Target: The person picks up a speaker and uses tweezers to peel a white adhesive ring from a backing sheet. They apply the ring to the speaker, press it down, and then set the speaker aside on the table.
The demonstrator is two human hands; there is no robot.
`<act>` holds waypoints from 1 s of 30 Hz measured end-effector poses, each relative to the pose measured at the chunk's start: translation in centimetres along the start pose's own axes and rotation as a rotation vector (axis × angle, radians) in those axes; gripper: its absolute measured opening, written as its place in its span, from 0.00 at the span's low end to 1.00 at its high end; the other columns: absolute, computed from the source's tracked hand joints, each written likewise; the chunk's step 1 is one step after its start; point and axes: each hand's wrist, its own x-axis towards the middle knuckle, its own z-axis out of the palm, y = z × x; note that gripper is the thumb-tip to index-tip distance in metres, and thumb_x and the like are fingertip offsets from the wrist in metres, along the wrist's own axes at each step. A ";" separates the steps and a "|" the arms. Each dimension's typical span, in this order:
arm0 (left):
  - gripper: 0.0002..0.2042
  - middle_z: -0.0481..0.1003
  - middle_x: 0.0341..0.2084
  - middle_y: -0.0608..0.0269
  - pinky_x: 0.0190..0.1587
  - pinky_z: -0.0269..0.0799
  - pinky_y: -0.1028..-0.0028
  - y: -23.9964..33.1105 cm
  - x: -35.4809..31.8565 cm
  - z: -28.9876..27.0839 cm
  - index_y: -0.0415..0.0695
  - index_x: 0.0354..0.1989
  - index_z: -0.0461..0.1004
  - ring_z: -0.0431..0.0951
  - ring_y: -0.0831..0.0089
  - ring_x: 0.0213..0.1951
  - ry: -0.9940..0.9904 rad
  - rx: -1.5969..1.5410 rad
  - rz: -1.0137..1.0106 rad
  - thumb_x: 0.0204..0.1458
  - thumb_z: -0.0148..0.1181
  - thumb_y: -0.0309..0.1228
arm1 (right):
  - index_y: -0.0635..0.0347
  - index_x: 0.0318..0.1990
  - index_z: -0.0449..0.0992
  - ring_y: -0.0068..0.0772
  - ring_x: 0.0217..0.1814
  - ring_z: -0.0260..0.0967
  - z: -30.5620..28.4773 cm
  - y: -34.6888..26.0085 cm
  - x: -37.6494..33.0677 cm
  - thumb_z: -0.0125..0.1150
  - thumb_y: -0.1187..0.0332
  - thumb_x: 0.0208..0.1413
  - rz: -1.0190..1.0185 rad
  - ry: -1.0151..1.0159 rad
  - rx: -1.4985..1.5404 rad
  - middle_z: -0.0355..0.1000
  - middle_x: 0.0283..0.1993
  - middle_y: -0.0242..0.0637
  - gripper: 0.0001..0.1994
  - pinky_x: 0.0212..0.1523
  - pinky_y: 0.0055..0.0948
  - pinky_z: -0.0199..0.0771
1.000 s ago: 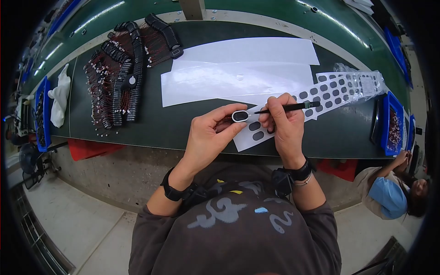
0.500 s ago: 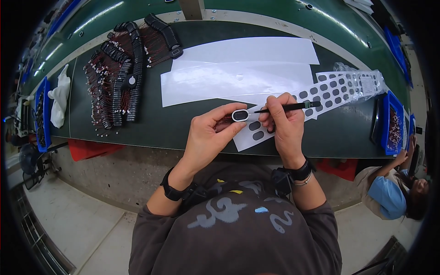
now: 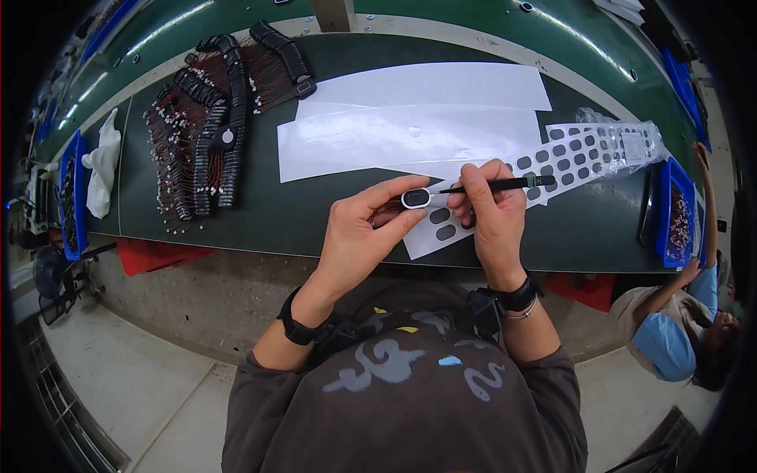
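My left hand (image 3: 355, 221) is closed, pinching a small oval speaker-like part (image 3: 415, 199) with a black face and a pale rim between thumb and fingers. Black tweezers (image 3: 505, 185) lie in my right hand (image 3: 495, 209), gripped by thumb and fingers. Their thin tip reaches the right edge of the oval part; whether it touches cannot be made out. Beneath and beside my right hand is a white sheet of dark oval stickers (image 3: 544, 169). Its near end, with a few ovals, shows between my hands.
Blank white sheets (image 3: 410, 130) lie across the green table (image 3: 315, 229). Rows of black parts with red wires (image 3: 213, 150) sit at the left, near a white cloth (image 3: 103, 165) and a blue tray (image 3: 73, 197). Another blue tray (image 3: 676, 213) holds wired parts at right, beside a co-worker (image 3: 670, 331).
My hands and the oval part have barely shifted, a little to the right. At the far right, the co-worker has stretched an arm out toward the back.
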 end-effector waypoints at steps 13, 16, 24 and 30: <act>0.16 0.79 0.38 0.67 0.43 0.73 0.84 0.2 -0.1 0.0 0.38 0.51 0.78 0.76 0.85 0.39 0.017 0.006 -0.023 0.53 0.63 0.19 | 0.58 0.32 0.70 0.14 0.22 0.65 0.4 0.4 -0.5 0.58 0.64 0.65 -0.075 0.025 -0.001 0.74 0.25 0.31 0.11 0.24 0.14 0.62; 0.16 0.79 0.38 0.68 0.42 0.72 0.85 0.3 -0.2 -0.1 0.38 0.51 0.78 0.76 0.86 0.38 0.027 0.009 -0.013 0.53 0.63 0.19 | 0.59 0.33 0.70 0.14 0.22 0.65 0.6 0.6 -1.0 0.57 0.64 0.66 -0.148 0.054 -0.018 0.74 0.25 0.32 0.11 0.24 0.14 0.63; 0.16 0.78 0.34 0.69 0.40 0.73 0.83 -0.3 -0.1 -0.3 0.39 0.52 0.77 0.76 0.87 0.36 0.031 0.010 0.028 0.54 0.62 0.20 | 0.65 0.52 0.73 0.37 0.49 0.77 -0.4 0.6 -1.8 0.57 0.68 0.64 -0.815 -0.133 -0.480 0.76 0.49 0.50 0.13 0.51 0.33 0.76; 0.17 0.79 0.36 0.65 0.41 0.75 0.80 -1.1 0.4 -0.3 0.39 0.55 0.75 0.77 0.84 0.39 0.062 -0.063 0.108 0.55 0.60 0.20 | 0.60 0.58 0.72 0.49 0.65 0.67 0.6 -1.0 -1.8 0.62 0.73 0.55 -0.901 -0.384 -0.983 0.70 0.61 0.45 0.22 0.62 0.44 0.69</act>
